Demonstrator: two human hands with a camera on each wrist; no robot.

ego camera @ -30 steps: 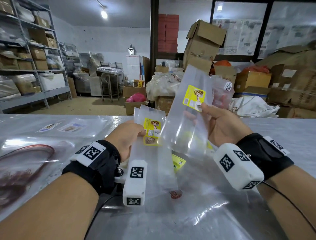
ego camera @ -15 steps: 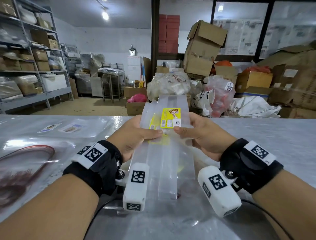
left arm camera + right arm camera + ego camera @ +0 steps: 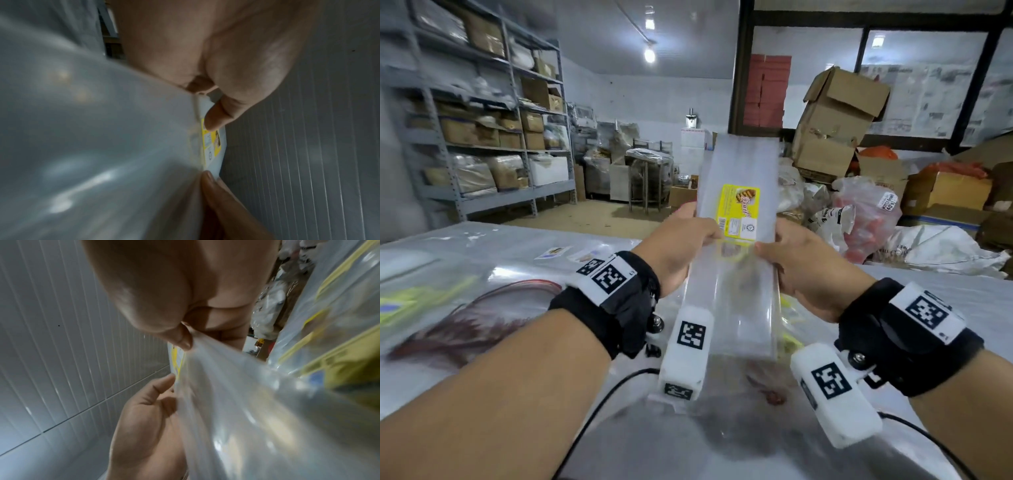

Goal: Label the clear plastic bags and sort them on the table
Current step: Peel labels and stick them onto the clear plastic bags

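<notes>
A stack of long clear plastic bags (image 3: 736,291) stands tilted up between my two hands, above the table. A yellow label (image 3: 739,212) is stuck on the front bag. My left hand (image 3: 685,246) pinches the stack's left edge, and its thumb tip lies on the yellow label (image 3: 211,142) in the left wrist view. On the right edge, my right hand (image 3: 794,263) pinches the bags (image 3: 246,402) between thumb and fingers. Another label shows faintly through the plastic below the first one.
The table (image 3: 482,240) is covered in shiny plastic sheeting. A bag with reddish-brown contents (image 3: 465,322) lies at the left, small label sheets (image 3: 554,251) farther back. Yellow labels (image 3: 787,339) lie under the stack. Shelving (image 3: 482,137), cardboard boxes (image 3: 839,116) and sacks stand beyond the table.
My right hand brought its labelled bag onto the stack in my left hand. Both hands then squared the stack and raised it more upright.
</notes>
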